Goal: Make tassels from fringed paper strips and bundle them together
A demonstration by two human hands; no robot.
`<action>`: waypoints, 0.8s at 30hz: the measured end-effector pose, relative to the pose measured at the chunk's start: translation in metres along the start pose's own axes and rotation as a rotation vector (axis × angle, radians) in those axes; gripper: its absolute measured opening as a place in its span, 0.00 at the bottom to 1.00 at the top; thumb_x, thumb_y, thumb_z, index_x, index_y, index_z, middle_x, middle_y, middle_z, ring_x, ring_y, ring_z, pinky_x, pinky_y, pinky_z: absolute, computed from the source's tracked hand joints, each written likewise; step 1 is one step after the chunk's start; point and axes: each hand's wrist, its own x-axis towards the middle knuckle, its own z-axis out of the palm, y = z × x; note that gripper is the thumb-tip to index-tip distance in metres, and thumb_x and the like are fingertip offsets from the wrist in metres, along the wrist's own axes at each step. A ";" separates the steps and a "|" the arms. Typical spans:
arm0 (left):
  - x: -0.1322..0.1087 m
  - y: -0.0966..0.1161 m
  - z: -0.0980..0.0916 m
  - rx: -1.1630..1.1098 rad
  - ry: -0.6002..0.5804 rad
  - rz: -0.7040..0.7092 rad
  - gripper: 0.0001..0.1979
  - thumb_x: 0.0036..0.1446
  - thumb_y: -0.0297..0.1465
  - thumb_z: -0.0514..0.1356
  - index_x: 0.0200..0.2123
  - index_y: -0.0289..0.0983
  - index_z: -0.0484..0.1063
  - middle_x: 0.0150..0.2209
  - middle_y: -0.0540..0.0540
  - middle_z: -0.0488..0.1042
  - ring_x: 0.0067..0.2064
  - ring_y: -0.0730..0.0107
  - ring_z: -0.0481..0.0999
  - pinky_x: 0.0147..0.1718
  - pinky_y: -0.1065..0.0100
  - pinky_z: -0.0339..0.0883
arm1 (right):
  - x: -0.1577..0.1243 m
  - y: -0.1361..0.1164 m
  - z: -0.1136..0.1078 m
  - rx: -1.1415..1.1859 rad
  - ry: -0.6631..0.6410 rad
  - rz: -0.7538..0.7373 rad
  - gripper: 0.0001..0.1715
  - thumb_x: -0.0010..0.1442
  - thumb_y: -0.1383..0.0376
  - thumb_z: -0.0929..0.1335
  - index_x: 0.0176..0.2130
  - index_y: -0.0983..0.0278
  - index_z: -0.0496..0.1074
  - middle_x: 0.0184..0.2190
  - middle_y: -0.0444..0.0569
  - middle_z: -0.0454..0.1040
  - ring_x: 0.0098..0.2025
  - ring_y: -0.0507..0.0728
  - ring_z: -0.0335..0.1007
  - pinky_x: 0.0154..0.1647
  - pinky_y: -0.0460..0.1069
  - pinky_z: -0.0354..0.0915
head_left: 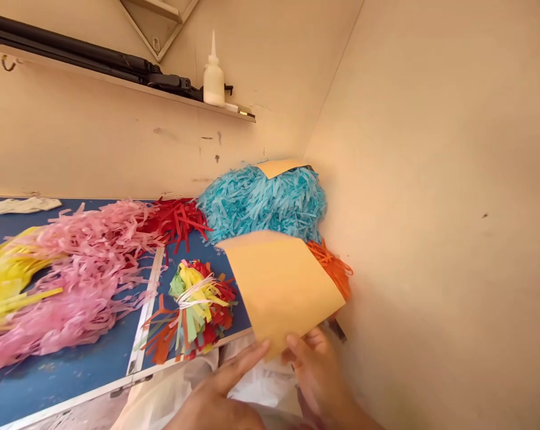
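Note:
A sheet of yellow-orange paper (283, 280) is held up in front of me, its far edge curling slightly. My right hand (317, 370) pinches the near edge between thumb and fingers. At the paper's lower left corner, my left hand (225, 388) has its index fingertip on the sheet; its other fingers are mostly hidden. Left of the paper, a bundle of multicoloured paper strips (201, 298), tied with white string, lies on the blue table (95, 364). Behind the sheet sits a large heap of light blue shredded paper (261, 203), with another yellow-orange piece (281, 167) on top.
Pink fringed paper (86, 280), yellow strips (10, 269) and red strips (178, 218) spread over the left side. Orange strips (330, 266) show by the right wall (453, 209). A narrow shelf (117, 77) above carries a white nozzle bottle (213, 80) and a folded black tripod-like stand (73, 48).

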 end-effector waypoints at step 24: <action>-0.001 -0.002 -0.005 -0.012 -0.185 0.060 0.10 0.65 0.35 0.58 0.44 0.46 0.79 0.70 0.50 0.50 0.67 0.57 0.60 0.62 0.64 0.61 | -0.017 -0.061 -0.028 -1.359 -0.247 -1.282 0.14 0.64 0.74 0.66 0.48 0.65 0.75 0.37 0.52 0.79 0.38 0.56 0.74 0.39 0.50 0.66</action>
